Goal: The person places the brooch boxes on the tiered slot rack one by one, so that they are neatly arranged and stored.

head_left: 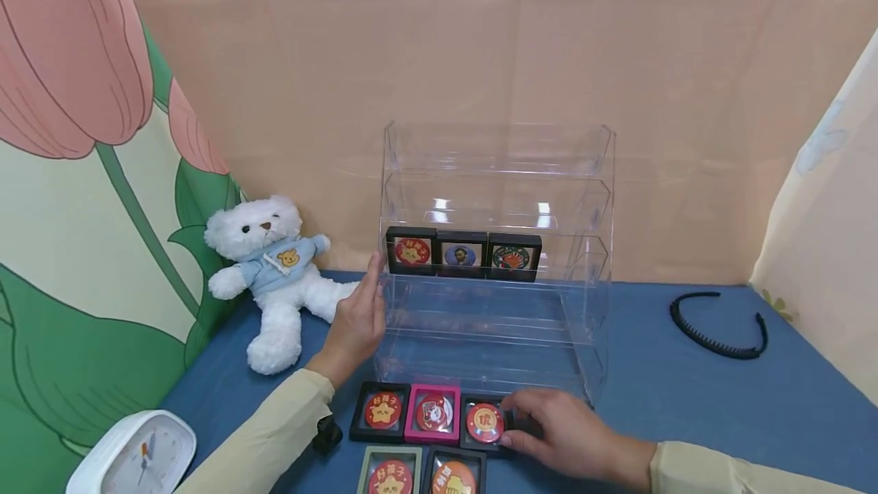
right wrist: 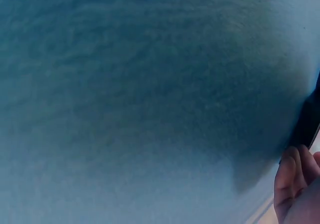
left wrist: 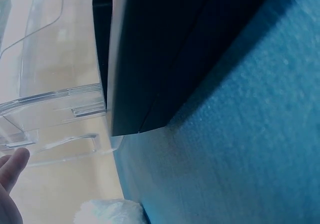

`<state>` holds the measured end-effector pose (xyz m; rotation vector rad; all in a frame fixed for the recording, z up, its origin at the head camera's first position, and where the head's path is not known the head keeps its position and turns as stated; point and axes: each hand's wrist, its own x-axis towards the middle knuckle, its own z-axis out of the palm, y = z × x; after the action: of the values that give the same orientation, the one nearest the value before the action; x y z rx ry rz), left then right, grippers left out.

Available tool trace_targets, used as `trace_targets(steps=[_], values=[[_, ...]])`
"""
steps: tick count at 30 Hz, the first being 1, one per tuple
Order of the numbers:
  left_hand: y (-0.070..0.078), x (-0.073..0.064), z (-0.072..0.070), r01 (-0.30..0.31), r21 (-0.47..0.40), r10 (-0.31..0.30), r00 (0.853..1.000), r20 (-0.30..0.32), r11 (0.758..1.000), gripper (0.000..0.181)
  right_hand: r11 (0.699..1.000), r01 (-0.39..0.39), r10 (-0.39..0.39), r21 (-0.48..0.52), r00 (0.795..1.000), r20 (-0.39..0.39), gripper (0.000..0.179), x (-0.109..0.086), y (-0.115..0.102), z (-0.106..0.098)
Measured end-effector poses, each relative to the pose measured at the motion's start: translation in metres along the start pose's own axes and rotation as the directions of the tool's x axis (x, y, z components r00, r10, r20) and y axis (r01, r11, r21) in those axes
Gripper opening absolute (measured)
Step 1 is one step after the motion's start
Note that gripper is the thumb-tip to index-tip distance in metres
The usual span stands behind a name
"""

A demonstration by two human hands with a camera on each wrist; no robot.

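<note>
A tiered clear acrylic display rack stands at the middle of the table. My left hand touches its left side, fingers pointing upward and fairly straight. In the left wrist view, a fingertip shows beside the clear plastic. My right hand pinches the right end of a black-framed badge box with a red round badge, thumb in front and fingers behind. The right wrist view has those fingers on the dark box edge. To its left lie a pink-framed badge box and another black one.
Three black-framed badge boxes stand on a middle tier. Closer to me lie a green-framed box and a dark-framed box. A white teddy bear sits left, a white clock front left, a black headband right.
</note>
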<state>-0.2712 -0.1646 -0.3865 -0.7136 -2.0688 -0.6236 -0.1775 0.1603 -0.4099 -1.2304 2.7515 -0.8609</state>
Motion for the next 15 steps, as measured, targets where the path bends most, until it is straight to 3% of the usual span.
trace_targets(steps=[15], values=[[0.0007,0.0023,-0.0005,0.008,0.024,-0.008,1.000,0.020,1.000,0.070,0.998,-0.045,0.042,0.036,0.997,0.066,0.037,-0.0002,0.0051,0.0005]])
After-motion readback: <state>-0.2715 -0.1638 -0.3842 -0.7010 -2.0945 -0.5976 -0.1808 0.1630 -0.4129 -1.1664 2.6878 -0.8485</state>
